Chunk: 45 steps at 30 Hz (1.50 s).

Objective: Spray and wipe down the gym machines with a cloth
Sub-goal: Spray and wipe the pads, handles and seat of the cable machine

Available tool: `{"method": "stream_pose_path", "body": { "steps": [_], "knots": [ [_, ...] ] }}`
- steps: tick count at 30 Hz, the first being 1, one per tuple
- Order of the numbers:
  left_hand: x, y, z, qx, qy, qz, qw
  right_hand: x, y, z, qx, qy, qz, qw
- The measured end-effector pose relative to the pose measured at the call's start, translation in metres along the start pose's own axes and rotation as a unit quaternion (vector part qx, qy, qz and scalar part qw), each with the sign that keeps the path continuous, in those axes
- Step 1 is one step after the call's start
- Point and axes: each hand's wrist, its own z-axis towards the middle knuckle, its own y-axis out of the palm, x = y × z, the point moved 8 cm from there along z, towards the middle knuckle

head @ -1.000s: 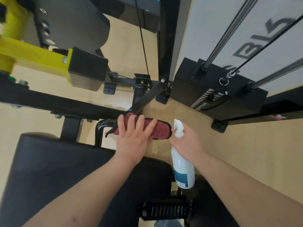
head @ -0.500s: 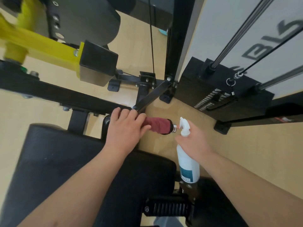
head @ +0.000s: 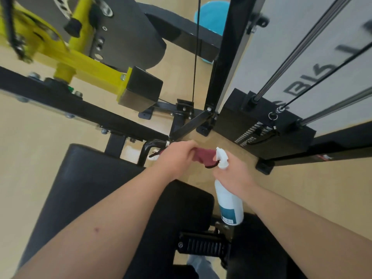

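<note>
My left hand (head: pixel 177 157) grips a dark red cloth (head: pixel 203 156) wrapped over the side handle of the gym machine, beside the black seat pad (head: pixel 84 190). The curved black end of that handle (head: pixel 148 147) shows to the left of my knuckles; the rest is hidden under hand and cloth. My right hand (head: pixel 234 173) holds a white spray bottle (head: pixel 228 200) by its neck, nozzle up and close to the cloth's right end. The bottle hangs down over the floor beside the seat.
A black frame bar (head: pixel 80 109) and a yellow lever arm (head: pixel 88 71) cross above the seat. A black upright post (head: pixel 225 57), a cable (head: pixel 196 47) and the weight stack (head: pixel 261 125) with guide rods stand to the right. A blue bucket (head: pixel 211 19) sits far back on the wooden floor.
My left hand slid the cloth left along the handle, then back toward its right end, and now bunches it. The right hand keeps the bottle beside it. The view has tilted upward.
</note>
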Motion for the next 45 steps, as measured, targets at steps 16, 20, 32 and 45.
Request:
{"method": "stream_pose_path", "body": {
  "steps": [16, 20, 32, 45],
  "knots": [
    [-0.014, -0.024, -0.240, 0.154, -0.129, -0.424, 0.883, -0.077, 0.014, -0.144, -0.001, -0.060, -0.021, 0.998],
    [-0.021, -0.016, -0.317, 0.181, -0.145, -0.415, 0.880, -0.090, 0.033, -0.207, -0.043, -0.116, -0.050, 0.991],
    [-0.075, 0.089, -0.538, 0.292, -0.252, -0.436, 0.813, -0.068, 0.145, -0.367, -0.119, -0.186, -0.175, 0.960],
    [-0.128, 0.241, -0.662, 0.394, -0.377, -0.564, 0.621, 0.005, 0.274, -0.440, -0.304, -0.227, -0.304, 0.874]
  ]
}}
